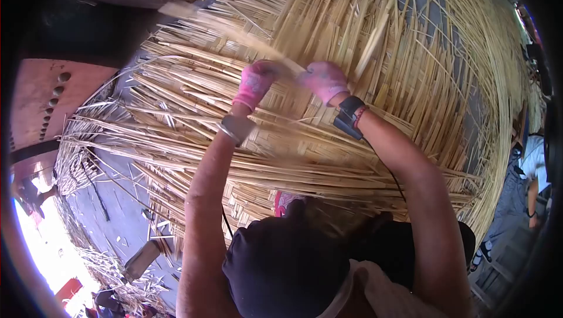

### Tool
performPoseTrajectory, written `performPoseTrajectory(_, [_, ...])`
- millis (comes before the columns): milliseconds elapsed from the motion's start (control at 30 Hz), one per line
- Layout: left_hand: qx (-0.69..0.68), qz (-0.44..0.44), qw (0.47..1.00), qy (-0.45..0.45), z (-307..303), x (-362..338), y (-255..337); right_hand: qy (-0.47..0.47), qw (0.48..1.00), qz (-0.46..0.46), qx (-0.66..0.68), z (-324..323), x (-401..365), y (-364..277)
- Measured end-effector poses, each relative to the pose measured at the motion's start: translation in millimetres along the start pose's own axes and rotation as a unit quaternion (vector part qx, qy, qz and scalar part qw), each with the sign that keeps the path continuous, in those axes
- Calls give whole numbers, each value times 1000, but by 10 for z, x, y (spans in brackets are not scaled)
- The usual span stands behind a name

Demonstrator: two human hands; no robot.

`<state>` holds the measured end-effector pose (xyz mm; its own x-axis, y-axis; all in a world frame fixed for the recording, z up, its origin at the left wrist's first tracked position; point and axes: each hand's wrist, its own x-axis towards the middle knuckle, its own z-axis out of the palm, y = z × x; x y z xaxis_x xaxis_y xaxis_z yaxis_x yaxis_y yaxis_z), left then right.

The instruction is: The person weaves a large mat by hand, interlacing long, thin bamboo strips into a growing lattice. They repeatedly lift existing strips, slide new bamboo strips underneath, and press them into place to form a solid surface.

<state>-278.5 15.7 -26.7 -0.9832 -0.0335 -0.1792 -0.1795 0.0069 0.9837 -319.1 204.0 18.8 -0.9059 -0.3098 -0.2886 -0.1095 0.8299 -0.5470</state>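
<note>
Two pink gloves cover the hands. The left hand (255,83) and the right hand (324,80) are both closed on one long flat pale bamboo strip (234,35), blurred, which slants up-left from them above a wide woven mat of bamboo strips (305,148) on the grey floor (120,203).

No text, label, brand or number can be read on the mat (375,113), gloves (255,82) or wristband (348,116).
</note>
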Motion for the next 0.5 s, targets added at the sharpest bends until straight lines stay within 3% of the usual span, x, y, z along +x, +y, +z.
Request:
performPoseTrajectory(100, [287,16,958,-10,-16,248,91,95,995,3,20,168,63,99])
performPoseTrajectory(233, [561,18,827,-28,164,663,5,128,991,-38,16,187,16,113])
performPoseTrajectory(367, [418,58,906,-39,156,915,-105,178,979,-96,15,182,-12,174])
performPoseTrajectory(400, [341,80,933,-78,157,849,50,188,978,-81,35,170,-25,174])
performPoseTrajectory(500, [497,120,852,-114,235,669,454,204,975,-46,80,150,-77,142])
